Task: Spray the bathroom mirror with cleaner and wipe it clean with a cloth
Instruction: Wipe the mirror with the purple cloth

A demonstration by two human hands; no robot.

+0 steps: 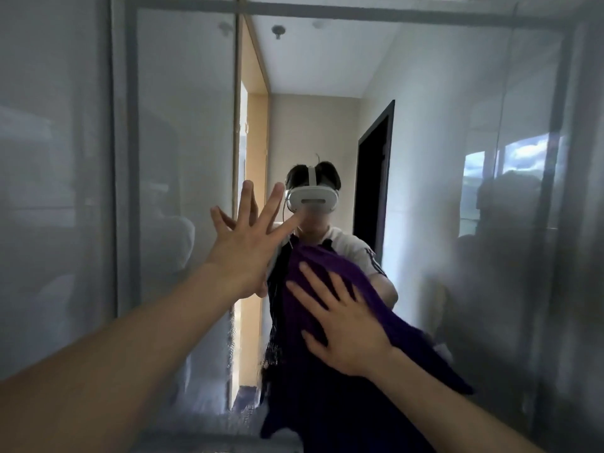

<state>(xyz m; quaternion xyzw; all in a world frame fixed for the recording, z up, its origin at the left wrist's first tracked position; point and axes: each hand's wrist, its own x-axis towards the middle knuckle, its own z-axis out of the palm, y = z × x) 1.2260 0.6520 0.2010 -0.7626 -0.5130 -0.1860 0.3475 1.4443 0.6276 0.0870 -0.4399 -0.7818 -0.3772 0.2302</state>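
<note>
Behind the right hand (346, 335), cloth (327, 282) hides part of mirror (425, 158).

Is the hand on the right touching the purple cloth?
Touching. The head view shows the right hand lying flat with spread fingers on the purple cloth, pressing it against the mirror.

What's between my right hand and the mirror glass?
The purple cloth lies between the right hand and the large wall mirror, pressed flat under spread fingers, as the head view shows.

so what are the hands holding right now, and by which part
Nothing is gripped. The right hand presses the purple cloth flat against the mirror with spread fingers; the left hand rests open on the glass.
</note>
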